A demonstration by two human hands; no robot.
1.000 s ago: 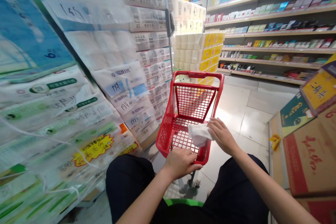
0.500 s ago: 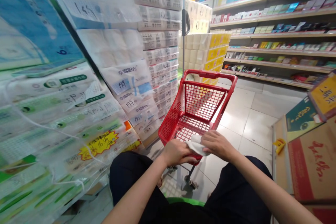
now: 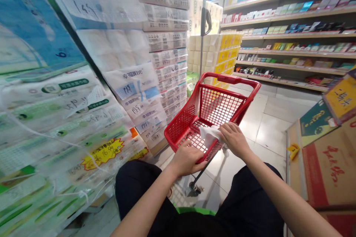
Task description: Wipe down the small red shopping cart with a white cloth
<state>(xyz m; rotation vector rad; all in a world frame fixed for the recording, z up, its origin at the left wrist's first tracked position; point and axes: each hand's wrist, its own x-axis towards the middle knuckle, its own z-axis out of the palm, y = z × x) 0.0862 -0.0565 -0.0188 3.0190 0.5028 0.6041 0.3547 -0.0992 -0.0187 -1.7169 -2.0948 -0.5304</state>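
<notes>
A red plastic shopping cart (image 3: 191,109) with a grid basket stands between my knees, turned at an angle. My left hand (image 3: 187,158) grips its near rim, fingers curled over the edge. At the cart's right side, my right hand (image 3: 233,139) is closed on a white cloth (image 3: 210,135), possibly a wipe, which lies against the basket's rim. A loose end of the cloth hangs over the inside of the basket. The cart's handle (image 3: 229,79) is at the far end, away from both hands.
Stacked tissue packs (image 3: 141,96) rise close on the left, with a yellow price tag (image 3: 102,153) and a loose white cord (image 3: 55,137). Shelves of boxed goods (image 3: 292,37) line the back right. Cardboard boxes (image 3: 329,166) stand at the right. A metal pole (image 3: 202,44) rises behind the cart.
The cart has turned, its handle swinging right. My left hand has left the cloth and taken the near rim. My right hand has moved right and up with the cloth.
</notes>
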